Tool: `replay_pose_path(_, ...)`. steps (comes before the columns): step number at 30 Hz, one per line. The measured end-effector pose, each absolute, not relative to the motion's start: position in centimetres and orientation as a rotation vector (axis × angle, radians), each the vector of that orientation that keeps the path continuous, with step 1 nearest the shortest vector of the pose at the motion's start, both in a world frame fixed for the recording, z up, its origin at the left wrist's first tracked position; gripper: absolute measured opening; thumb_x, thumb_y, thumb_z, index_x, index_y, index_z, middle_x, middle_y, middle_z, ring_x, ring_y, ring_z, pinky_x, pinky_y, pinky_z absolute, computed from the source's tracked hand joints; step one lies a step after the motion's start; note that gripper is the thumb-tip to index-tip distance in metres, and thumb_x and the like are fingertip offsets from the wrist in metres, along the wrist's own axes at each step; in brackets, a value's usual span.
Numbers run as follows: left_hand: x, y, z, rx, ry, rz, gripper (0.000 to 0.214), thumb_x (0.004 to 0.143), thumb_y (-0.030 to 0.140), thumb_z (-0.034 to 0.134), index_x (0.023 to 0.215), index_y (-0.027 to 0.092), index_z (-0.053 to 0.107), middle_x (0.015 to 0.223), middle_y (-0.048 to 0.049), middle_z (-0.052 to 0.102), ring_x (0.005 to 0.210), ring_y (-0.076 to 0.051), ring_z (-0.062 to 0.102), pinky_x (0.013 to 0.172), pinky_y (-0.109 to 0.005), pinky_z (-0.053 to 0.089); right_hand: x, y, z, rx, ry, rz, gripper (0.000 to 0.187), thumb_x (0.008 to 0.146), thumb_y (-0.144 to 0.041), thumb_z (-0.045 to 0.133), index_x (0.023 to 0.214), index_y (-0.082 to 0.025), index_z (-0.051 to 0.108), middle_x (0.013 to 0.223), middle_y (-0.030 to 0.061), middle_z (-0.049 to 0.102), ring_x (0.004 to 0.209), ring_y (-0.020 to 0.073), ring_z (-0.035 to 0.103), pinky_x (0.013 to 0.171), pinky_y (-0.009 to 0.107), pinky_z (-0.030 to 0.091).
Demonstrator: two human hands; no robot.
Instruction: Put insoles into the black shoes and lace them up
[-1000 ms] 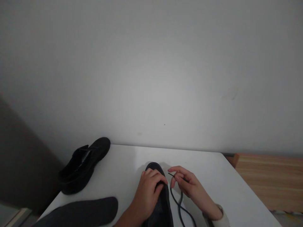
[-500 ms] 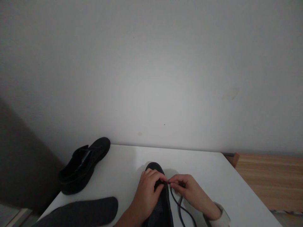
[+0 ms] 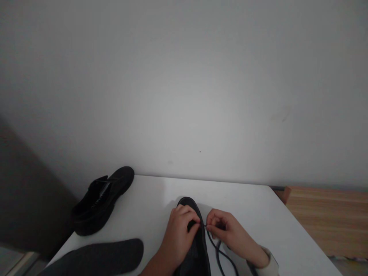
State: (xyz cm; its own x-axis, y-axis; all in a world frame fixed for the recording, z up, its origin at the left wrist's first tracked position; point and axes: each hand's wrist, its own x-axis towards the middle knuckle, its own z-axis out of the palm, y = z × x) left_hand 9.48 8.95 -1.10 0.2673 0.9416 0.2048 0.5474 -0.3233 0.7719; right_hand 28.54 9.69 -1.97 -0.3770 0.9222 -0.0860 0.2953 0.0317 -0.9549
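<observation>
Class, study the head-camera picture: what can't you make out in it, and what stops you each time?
All in the head view:
Part of the middle shoe: covered by the left hand.
That shoe's near end: cut off by the bottom edge.
The dark insole's near end: likewise cut off.
Where the lace's lower strands end: past the bottom edge.
Whether its tip, near the right hand, is through an eyelet: too small and dark.

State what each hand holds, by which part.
Right hand: the shoelace, pinched beside the black shoe. Left hand: on that shoe; its hold cannot be told.
</observation>
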Motion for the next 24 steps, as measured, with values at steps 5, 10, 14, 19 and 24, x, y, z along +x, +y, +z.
replay_pose_path(5, 9.48, 9.02, -1.37, 1.970, 1.331, 0.913, 0.020, 0.079, 0.001, 0.066, 0.077, 0.019, 0.072, 0.090, -0.0041, 0.072, 0.093, -0.025, 0.062, 0.087, -0.041, 0.043, 28.93, 9.65, -2.07, -1.231, -1.743, 1.387, 0.011, 0.083, -0.023, 0.064, 0.075, -0.020, 0.057, 0.058, -0.0066, 0.052, 0.055, 0.0119, 0.048, 0.056, 0.024, 0.035)
replay_pose_path(10, 9.54, 8.98, -1.20, 1.970, 1.330, 0.913, 0.019, 0.079, 0.002, 0.066, 0.077, 0.020, 0.073, 0.089, -0.0043, 0.072, 0.092, -0.025, 0.063, 0.087, -0.041, 0.043, 28.83, 9.64, -2.20, -1.219, -1.748, 1.411, 0.010, 0.083, -0.022, 0.063, 0.076, -0.020, 0.057, 0.060, -0.0062, 0.050, 0.057, 0.0120, 0.046, 0.057, 0.025, 0.034)
replay_pose_path(14, 9.56, 8.91, -1.06, 1.975, 1.328, 0.911, 0.020, 0.079, 0.001, 0.067, 0.077, 0.020, 0.073, 0.090, -0.0045, 0.072, 0.093, -0.025, 0.063, 0.087, -0.041, 0.043, 28.63, 9.72, -2.42, -1.238, -1.753, 1.349, 0.010, 0.082, -0.020, 0.063, 0.075, -0.020, 0.056, 0.060, -0.0066, 0.048, 0.057, 0.0120, 0.044, 0.056, 0.025, 0.032)
replay_pose_path(19, 9.50, 9.03, -1.04, 1.969, 1.331, 0.906, 0.019, 0.078, 0.001, 0.068, 0.076, 0.019, 0.073, 0.089, -0.0048, 0.072, 0.093, -0.025, 0.063, 0.087, -0.041, 0.043, 28.57, 9.77, -2.02, -1.217, -1.750, 1.371, 0.010, 0.083, -0.021, 0.061, 0.075, -0.020, 0.055, 0.061, -0.0068, 0.047, 0.057, 0.0114, 0.041, 0.056, 0.025, 0.030)
replay_pose_path(24, 9.48, 8.98, -1.01, 1.967, 1.323, 0.916, 0.018, 0.078, 0.000, 0.069, 0.076, 0.018, 0.073, 0.089, -0.0043, 0.072, 0.092, -0.024, 0.063, 0.087, -0.040, 0.043, 28.40, 9.70, -1.75, -1.182, -1.706, 1.410, 0.012, 0.083, -0.026, 0.062, 0.075, -0.020, 0.055, 0.060, -0.0078, 0.043, 0.056, 0.0107, 0.038, 0.054, 0.025, 0.028)
